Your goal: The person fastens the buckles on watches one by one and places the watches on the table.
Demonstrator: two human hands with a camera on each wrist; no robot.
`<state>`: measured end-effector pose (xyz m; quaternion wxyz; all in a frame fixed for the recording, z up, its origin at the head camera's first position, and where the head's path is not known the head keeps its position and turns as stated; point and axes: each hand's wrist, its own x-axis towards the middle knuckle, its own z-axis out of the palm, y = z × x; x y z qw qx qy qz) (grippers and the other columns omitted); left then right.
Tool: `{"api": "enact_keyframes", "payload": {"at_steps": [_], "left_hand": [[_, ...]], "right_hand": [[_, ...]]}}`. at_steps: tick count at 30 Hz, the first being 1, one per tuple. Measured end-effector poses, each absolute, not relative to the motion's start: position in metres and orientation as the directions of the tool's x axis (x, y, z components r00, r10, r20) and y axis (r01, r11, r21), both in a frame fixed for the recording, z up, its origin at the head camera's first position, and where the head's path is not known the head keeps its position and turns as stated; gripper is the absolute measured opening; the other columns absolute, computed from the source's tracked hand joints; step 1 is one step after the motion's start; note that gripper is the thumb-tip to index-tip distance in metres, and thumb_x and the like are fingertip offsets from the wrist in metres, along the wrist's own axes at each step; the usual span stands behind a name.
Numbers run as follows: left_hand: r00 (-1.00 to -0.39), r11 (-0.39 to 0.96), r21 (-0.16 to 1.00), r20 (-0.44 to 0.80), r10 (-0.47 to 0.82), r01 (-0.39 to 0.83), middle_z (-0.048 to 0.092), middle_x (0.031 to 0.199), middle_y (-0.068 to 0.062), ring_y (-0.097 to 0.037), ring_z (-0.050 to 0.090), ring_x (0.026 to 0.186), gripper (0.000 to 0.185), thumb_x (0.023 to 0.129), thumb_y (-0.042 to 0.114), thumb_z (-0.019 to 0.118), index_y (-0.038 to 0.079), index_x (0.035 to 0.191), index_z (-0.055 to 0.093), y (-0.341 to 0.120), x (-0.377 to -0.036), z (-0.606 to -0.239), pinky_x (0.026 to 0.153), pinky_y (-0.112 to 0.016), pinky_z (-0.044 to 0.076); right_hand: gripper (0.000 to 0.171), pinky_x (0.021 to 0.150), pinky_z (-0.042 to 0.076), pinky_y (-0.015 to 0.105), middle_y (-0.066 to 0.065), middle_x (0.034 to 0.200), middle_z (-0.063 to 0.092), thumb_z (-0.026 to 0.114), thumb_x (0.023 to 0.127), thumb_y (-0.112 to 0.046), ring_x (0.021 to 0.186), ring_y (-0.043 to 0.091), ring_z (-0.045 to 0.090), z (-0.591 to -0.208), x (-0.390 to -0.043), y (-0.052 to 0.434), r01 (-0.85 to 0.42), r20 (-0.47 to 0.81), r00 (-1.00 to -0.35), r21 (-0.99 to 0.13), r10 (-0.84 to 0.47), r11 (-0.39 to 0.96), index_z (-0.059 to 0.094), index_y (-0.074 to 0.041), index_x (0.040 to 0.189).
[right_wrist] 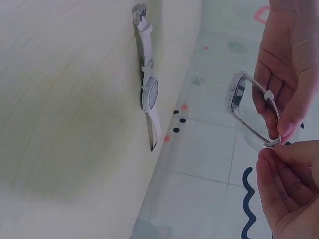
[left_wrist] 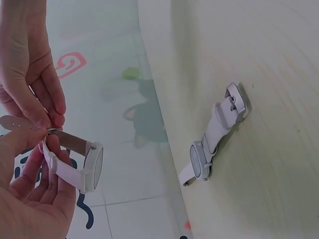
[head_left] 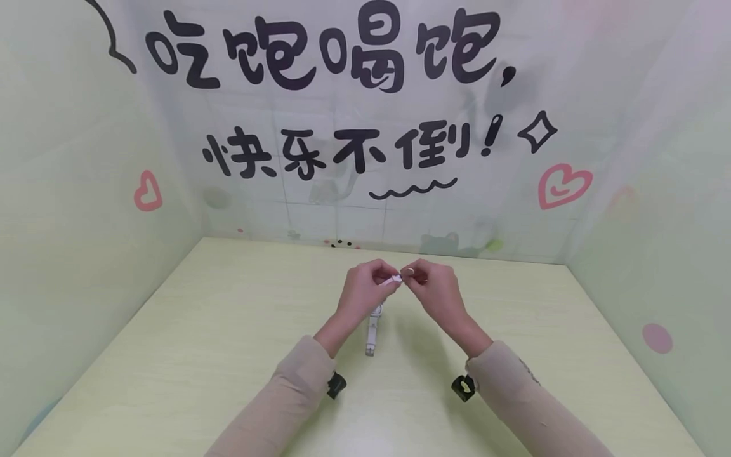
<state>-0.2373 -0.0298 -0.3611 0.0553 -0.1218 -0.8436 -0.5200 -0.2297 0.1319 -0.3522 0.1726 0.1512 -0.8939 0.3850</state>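
A white-strapped wristwatch (left_wrist: pixel 92 168) is held up between both hands, its strap bent into a loop. The left hand (head_left: pixel 362 293) pinches the strap near the buckle between thumb and fingers. Opposite it, the right hand (head_left: pixel 438 293) pinches the strap where its two ends meet. In the left wrist view the free strap end (left_wrist: pixel 14 123) sticks out beyond the fingertips. The buckle is mostly hidden by the fingers. A second white wristwatch (right_wrist: pixel 150 94) lies on the table below the hands, unfastened, its buckle (left_wrist: pixel 236 99) at one end of the strap.
The pale wooden table (head_left: pixel 228 355) ends at a printed back curtain (head_left: pixel 342 209) with dark lettering. Light curtains close in the left and right sides. Black wrist cameras (head_left: pixel 463 388) hang below the sleeves.
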Motion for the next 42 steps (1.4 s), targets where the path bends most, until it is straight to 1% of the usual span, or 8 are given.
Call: {"api": "enact_keyframes", "payload": {"at_steps": [4,9,14,17,19,23,27,42], "left_hand": [[-0.968,0.434,0.867,0.194,0.16,0.246,0.077,0.094,-0.005,-0.012,0.069,0.079,0.011,0.089,0.016,0.075,0.011,0.098,0.074,-0.032,-0.239,-0.36,0.068,-0.024,0.057],[-0.965,0.463,0.85,0.187,0.185,0.253,0.078,0.096,-0.004,-0.013,0.07,0.082,0.014,0.088,0.02,0.076,0.012,0.1,0.076,-0.036,-0.24,-0.358,0.076,-0.027,0.058],[-0.955,0.45,0.851,0.179,0.235,0.27,0.078,0.098,-0.005,-0.015,0.073,0.088,0.017,0.088,0.019,0.076,0.012,0.103,0.077,-0.041,-0.242,-0.356,0.082,-0.029,0.059],[-0.951,0.421,0.864,0.182,0.251,0.277,0.078,0.1,-0.006,-0.017,0.074,0.092,0.019,0.088,0.018,0.076,0.011,0.106,0.077,-0.043,-0.243,-0.355,0.084,-0.03,0.06],[-0.951,0.38,0.885,0.181,0.252,0.269,0.078,0.102,-0.007,-0.017,0.074,0.094,0.02,0.088,0.017,0.076,0.01,0.107,0.076,-0.044,-0.243,-0.354,0.085,-0.03,0.06],[-0.954,0.302,0.921,0.175,0.245,0.247,0.077,0.102,-0.008,-0.018,0.074,0.094,0.019,0.088,0.014,0.076,0.008,0.105,0.074,-0.046,-0.242,-0.354,0.085,-0.03,0.06],[-0.95,0.265,0.932,0.18,0.254,0.247,0.077,0.102,-0.009,-0.018,0.074,0.093,0.017,0.088,0.013,0.076,0.007,0.104,0.075,-0.047,-0.243,-0.354,0.085,-0.029,0.06],[-0.958,0.188,0.96,0.159,0.239,0.207,0.077,0.105,-0.013,-0.018,0.074,0.093,0.02,0.088,0.012,0.076,0.004,0.107,0.075,-0.047,-0.245,-0.353,0.085,-0.03,0.06]], "right_hand": [[0.01,0.075,0.063,0.035,0.011,0.092,0.078,0.073,0.09,-0.009,0.083,0.022,0.075,-0.351,-0.228,0.132,-0.41,0.414,-0.895,-0.619,-0.165,0.67,0.077,-0.004,0.098],[0.015,0.081,0.062,0.037,0.013,0.101,0.076,0.073,0.09,-0.011,0.092,0.026,0.074,-0.349,-0.227,0.134,-0.412,0.383,-0.904,-0.66,-0.191,0.628,0.077,-0.003,0.102],[0.019,0.084,0.061,0.035,0.016,0.107,0.075,0.072,0.091,-0.01,0.098,0.028,0.073,-0.351,-0.229,0.138,-0.453,0.408,-0.89,-0.736,-0.204,0.503,0.074,-0.002,0.108],[0.02,0.084,0.061,0.027,0.016,0.108,0.075,0.072,0.09,-0.009,0.097,0.024,0.073,-0.352,-0.232,0.14,-0.469,0.423,-0.883,-0.786,-0.202,0.402,0.074,-0.002,0.109],[0.02,0.082,0.06,0.022,0.017,0.105,0.075,0.073,0.09,-0.009,0.093,0.016,0.073,-0.351,-0.232,0.141,-0.474,0.432,-0.881,-0.805,-0.196,0.358,0.073,-0.001,0.108],[0.025,0.078,0.057,0.016,0.019,0.103,0.074,0.074,0.089,-0.008,0.087,0.004,0.07,-0.35,-0.232,0.142,-0.461,0.429,-0.887,-0.829,-0.171,0.316,0.067,-0.002,0.112],[0.028,0.078,0.056,0.015,0.019,0.1,0.073,0.074,0.09,-0.01,0.086,0.005,0.069,-0.352,-0.231,0.142,-0.465,0.44,-0.885,-0.828,-0.153,0.312,0.061,-0.005,0.114],[0.018,0.079,0.056,0.016,0.019,0.101,0.074,0.072,0.09,-0.009,0.084,0.0,0.067,-0.354,-0.232,0.144,-0.524,0.498,-0.852,-0.805,-0.163,0.279,0.073,-0.002,0.107]]}}
